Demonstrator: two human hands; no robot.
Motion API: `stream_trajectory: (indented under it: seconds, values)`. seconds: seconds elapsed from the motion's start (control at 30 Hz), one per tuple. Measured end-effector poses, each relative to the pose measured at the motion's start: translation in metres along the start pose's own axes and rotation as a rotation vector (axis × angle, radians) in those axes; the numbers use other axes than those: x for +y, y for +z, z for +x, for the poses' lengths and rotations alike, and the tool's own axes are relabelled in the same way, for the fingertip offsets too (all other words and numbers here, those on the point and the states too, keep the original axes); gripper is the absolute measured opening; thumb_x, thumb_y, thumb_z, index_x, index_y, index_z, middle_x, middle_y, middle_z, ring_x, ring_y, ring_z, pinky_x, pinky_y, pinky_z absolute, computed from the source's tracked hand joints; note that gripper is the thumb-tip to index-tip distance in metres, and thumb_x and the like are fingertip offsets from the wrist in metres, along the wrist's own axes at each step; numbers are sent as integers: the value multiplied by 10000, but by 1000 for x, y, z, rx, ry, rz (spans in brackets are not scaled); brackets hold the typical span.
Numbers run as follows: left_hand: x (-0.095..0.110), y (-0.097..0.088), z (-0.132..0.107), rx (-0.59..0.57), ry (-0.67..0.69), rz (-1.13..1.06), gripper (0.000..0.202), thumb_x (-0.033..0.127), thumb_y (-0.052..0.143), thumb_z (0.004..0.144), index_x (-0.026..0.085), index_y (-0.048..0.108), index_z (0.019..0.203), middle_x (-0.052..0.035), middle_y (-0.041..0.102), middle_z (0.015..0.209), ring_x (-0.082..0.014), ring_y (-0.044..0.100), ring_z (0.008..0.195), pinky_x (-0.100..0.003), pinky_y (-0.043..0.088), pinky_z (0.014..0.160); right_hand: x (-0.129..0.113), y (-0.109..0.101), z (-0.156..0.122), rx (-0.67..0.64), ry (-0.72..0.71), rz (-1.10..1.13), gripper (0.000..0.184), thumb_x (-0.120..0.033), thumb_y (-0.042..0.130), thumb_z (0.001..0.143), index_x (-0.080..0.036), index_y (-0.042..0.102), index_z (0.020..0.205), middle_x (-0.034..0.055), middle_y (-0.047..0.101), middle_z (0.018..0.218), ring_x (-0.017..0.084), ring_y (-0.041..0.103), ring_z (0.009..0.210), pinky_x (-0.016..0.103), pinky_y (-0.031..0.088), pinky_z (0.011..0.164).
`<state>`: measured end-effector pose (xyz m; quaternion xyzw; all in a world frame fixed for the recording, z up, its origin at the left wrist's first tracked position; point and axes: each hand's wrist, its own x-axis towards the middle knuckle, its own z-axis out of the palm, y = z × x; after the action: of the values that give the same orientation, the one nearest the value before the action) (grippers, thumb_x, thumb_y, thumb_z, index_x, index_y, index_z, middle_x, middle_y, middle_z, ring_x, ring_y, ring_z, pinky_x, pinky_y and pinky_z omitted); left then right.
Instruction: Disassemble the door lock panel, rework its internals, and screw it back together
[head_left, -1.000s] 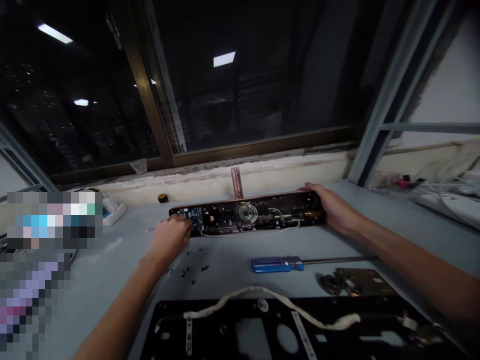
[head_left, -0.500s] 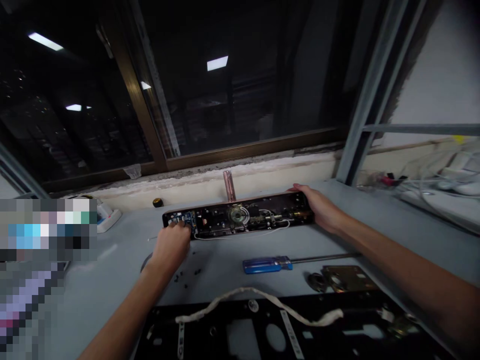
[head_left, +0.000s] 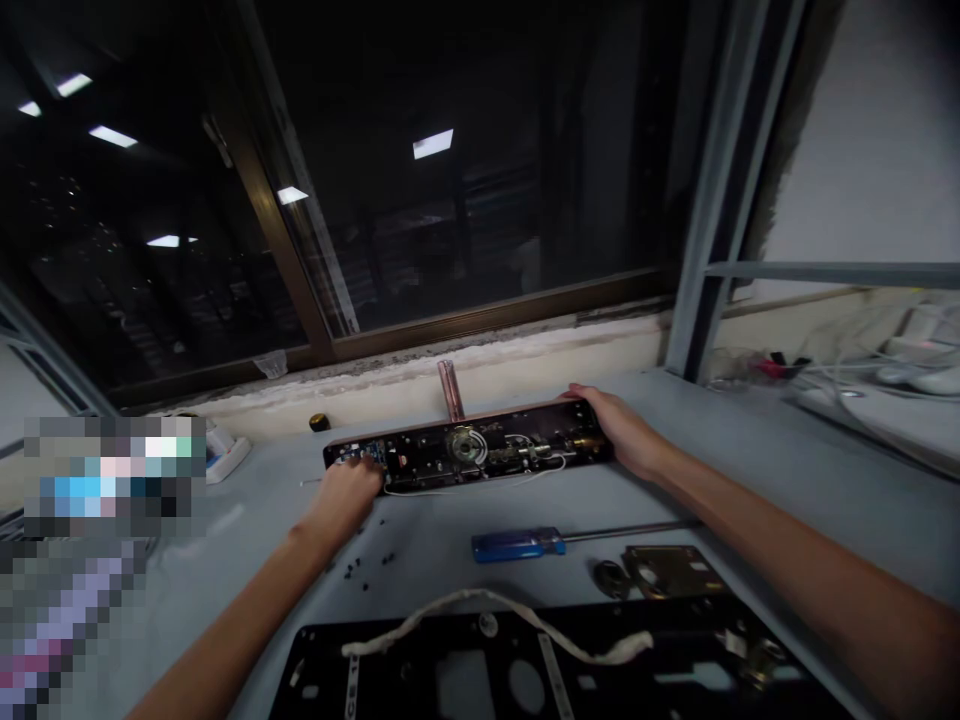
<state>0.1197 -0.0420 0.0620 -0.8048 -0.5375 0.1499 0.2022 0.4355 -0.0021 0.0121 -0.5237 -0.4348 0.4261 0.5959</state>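
Observation:
A long, narrow door lock panel (head_left: pixel 427 472), its inner side turned up, shows a blue circuit board at the left end, a round part mid-way and a white wire. A copper-coloured handle (head_left: pixel 451 390) sticks out behind it. My right hand (head_left: pixel 616 430) grips the right end, thumb side to the front and fingers behind. At the left end, my left hand (head_left: pixel 351 488) is closed, knuckles up, over the circuit board's edge; its fingertips are hidden. Nearer me lies a blue-handled screwdriver (head_left: pixel 517 545), and several small dark screws (head_left: pixel 367 568) are scattered beside it.
A black plate (head_left: pixel 390 690) with cut-outs and a pale wrapped cable fills the near edge. Brass-coloured plate (head_left: pixel 671 572) lies right of centre. A black knob (head_left: pixel 319 422) stands at the back. Metal frame posts (head_left: pixel 697 290) and tangled cables (head_left: pixel 862 375) border the right.
The view has tilted and shifted slightly, so the bench items appear lower and a little left. Both hands stay at the ends of the lock panel.

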Motion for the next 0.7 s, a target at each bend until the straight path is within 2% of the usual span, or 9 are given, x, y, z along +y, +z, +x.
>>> stream_trajectory:
  seconds: [0.43,0.7]
  values:
    - [2,-7,-5,-29,32,45,344,-43,366,744,83,643,903,-177,638,948,-258,615,887,-353,493,705,7,-3,7,-35,-56,-13,299,-451,496,678,-182,626,662,-14,602,572,159,540,605,245,372,578]
    - [10,-8,3,-18,-88,5,337,-31,369,748,88,654,882,-188,648,901,-247,634,851,-348,493,714,7,-3,8,-25,-64,-31,318,-451,491,696,-170,640,687,-4,618,591,164,542,609,252,372,576]
